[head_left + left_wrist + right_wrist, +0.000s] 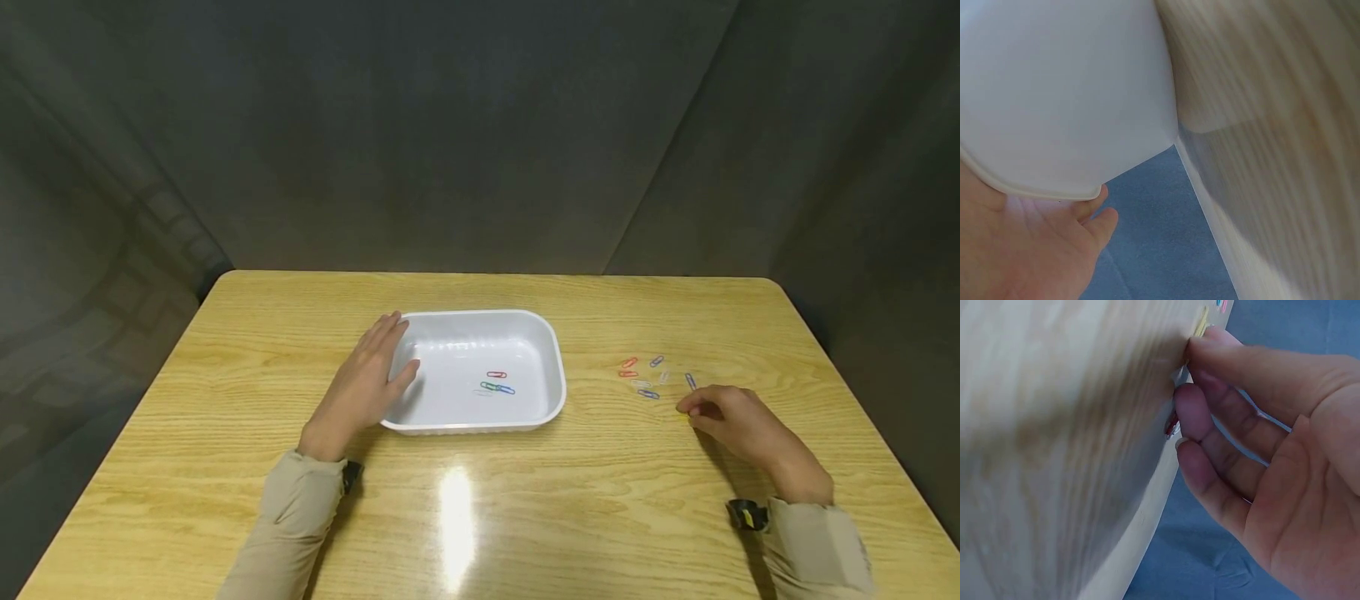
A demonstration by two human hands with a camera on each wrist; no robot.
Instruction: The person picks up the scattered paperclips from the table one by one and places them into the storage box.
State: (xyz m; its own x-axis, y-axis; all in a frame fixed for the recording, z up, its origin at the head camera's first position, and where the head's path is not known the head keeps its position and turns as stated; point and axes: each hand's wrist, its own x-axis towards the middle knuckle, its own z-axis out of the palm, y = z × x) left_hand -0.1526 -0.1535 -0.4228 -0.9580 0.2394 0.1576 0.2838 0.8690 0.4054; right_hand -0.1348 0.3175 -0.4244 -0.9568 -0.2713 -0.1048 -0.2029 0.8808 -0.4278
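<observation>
My left hand (pixel 363 379) rests at the left rim of a white plastic tray (pixel 471 428), fingers fairly straight and thumb reaching over the inside. In the left wrist view, the tray's pale wall (pixel 1079 94) fills the upper left, with the palm right at its lip. My right hand (pixel 738 421) is low over the table, thumb and index finger pinching a yellow paper clip (pixel 1201 322). Just beyond those fingertips lies a blue paper clip (pixel 691 382). Inside the tray are a red paper clip (pixel 497 375), a green one (pixel 489 386), a blue one (pixel 507 390) and a faint white one (pixel 482 393).
Several loose paper clips, red (pixel 628 374), blue (pixel 648 394) and white (pixel 663 377), lie on the wooden table (pixel 570 517) between tray and right hand. Dark curtains (pixel 450 150) surround the table's back and sides.
</observation>
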